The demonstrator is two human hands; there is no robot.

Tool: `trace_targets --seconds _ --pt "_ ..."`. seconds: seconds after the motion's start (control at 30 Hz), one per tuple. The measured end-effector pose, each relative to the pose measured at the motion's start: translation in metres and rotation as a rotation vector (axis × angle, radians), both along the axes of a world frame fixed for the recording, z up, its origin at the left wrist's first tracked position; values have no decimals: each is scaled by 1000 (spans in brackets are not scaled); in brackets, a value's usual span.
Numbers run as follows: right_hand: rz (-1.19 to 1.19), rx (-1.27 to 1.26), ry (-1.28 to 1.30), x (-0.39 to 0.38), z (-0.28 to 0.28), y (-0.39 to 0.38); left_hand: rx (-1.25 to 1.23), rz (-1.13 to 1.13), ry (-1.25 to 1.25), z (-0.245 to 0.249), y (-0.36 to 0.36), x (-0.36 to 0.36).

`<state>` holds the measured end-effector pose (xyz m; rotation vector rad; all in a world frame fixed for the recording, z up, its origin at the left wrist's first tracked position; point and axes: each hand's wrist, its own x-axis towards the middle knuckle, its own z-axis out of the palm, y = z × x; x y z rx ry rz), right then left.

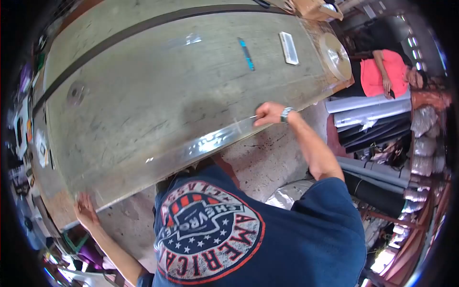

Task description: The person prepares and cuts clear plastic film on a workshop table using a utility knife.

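A clear plastic strip (210,141) runs along the near edge of the worktable, shining where light hits it. My right hand (270,115), wearing a metal watch, is closed on the strip's right end. At the table's left corner, my left hand (86,210) has its fingers bent at the strip's other end, which is faint and hard to see. A blue cutter knife (246,55) and a white rectangular case (289,48) lie on the far part of the tabletop (158,91).
A large roll of tape or film (334,56) rests at the table's right end, and a smaller clear roll (75,93) lies at the left. A dark bar (143,26) crosses the back. Beyond stacked material rolls (373,115), a person in a pink shirt (380,71) is visible.
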<state>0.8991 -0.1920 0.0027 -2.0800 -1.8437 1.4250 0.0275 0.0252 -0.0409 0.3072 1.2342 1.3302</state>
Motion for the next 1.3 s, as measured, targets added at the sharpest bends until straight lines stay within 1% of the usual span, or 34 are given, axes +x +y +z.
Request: trace_targets --seconds 0.07,0.13,0.17,0.2,0.23,0.3,0.43,0.47,0.57,0.6,0.7,0.77,0.87,0.9,1.0,1.03,1.07,1.17,1.2,1.27,1.3 --pt "-167 -3 11 85 -5 -47 -33 96 0 6 10 7" --pt "-325 -77 -8 144 -9 -78 -24 135 52 16 16 8" --pt "-393 -119 -20 163 -5 -91 -16 154 96 22 16 7" --pt "-378 -47 -23 163 1 -93 12 85 12 22 16 -1" --pt "-399 -54 -1 157 7 -92 43 19 -66 22 18 -15" --pt "-439 -68 47 144 11 -85 46 -29 -67 9 20 -47" --pt "-443 -95 -13 134 3 -75 80 -111 -55 4 27 -46" --pt "-457 -99 -13 132 6 -73 40 36 -19 2 30 -42" --pt "-435 -117 -68 118 21 -65 43 -7 -54 -4 43 -57" --pt "-440 -121 -53 119 14 -66 61 -113 -55 -9 50 -67" --pt "-424 -102 -48 105 20 -64 71 -72 -75 -19 59 -78" --pt "-397 -43 -64 93 21 -65 47 -69 -96 -23 62 -89" --pt "-368 35 -63 70 24 -61 7 -22 -54 -14 68 -98" --pt "-362 57 -61 61 26 -61 -10 -1 -29 -12 70 -103" --pt "-307 167 -81 31 32 -53 -57 45 -71 -5 83 -124" --pt "-287 199 -84 16 35 -47 -61 21 -95 -3 87 -135" --pt "-275 231 -27 -4 35 -41 -66 -1 -118 -2 91 -146" --pt "-148 188 -110 -71 41 -10 -58 -22 -136 0 100 -170" --pt "-150 212 -81 -83 34 -2 -54 -18 -129 3 104 -179" --pt "-148 249 -10 -102 16 11 47 -564 -566 6 110 -194" --pt "-144 261 -1 -108 19 15 -175 -125 115 2 105 -202"
